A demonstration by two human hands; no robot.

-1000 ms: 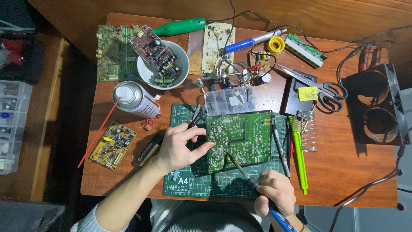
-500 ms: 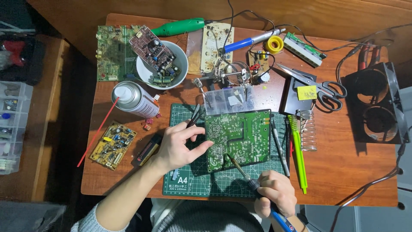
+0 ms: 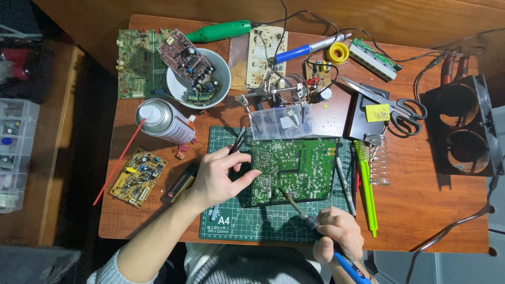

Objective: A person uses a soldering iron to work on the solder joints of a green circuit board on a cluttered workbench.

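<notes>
The left hand (image 3: 221,176) lies palm down, fingers curled and reaching toward 3 o'clock, forearm trailing toward 7 o'clock. The right hand (image 3: 339,236) (low, near 5 o'clock) is clenched in a pen-like grip.

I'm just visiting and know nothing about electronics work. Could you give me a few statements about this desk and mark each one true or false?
1. The right hand holds a soldering iron with its tip on the green circuit board. True.
2. The left hand rests on the scissors. False: it steadies the circuit board's left edge; the scissors lie apart, at the right.
3. The white bowl is empty. False: a circuit board sits in it.
4. The spray can lies on its side. True.
</notes>
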